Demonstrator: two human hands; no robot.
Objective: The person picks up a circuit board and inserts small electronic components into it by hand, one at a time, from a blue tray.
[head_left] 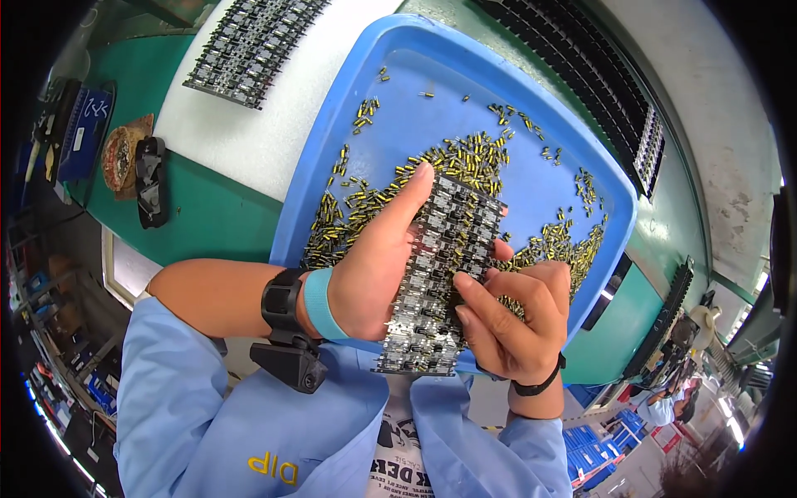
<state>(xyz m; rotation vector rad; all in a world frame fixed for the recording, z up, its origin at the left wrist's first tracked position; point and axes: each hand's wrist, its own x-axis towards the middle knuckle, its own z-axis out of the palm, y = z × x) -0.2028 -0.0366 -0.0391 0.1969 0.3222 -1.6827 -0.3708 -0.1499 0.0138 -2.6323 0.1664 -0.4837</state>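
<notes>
My left hand (371, 264) grips a dark circuit board panel (438, 286) from its left side, thumb along the upper edge and fingertips showing past the right edge. The panel is tilted over the near part of a blue plastic tray (300, 187). Close over the panel's right half, my right hand (525, 319) is closed, with thumb and index finger pinched at its surface. Whatever sits between those fingertips is too small to make out. Small black-and-yellow cylindrical capacitors (469, 158) lie heaped in the tray, and several similar parts stand in the panel.
Another circuit board panel (253, 50) rests on a white foam sheet (241, 145) at the far left. Black slotted racks (581, 75) stand beyond the tray at the right. On the green table (199, 224) at left are a dark clip-like object (151, 183) and a round brown one (124, 158).
</notes>
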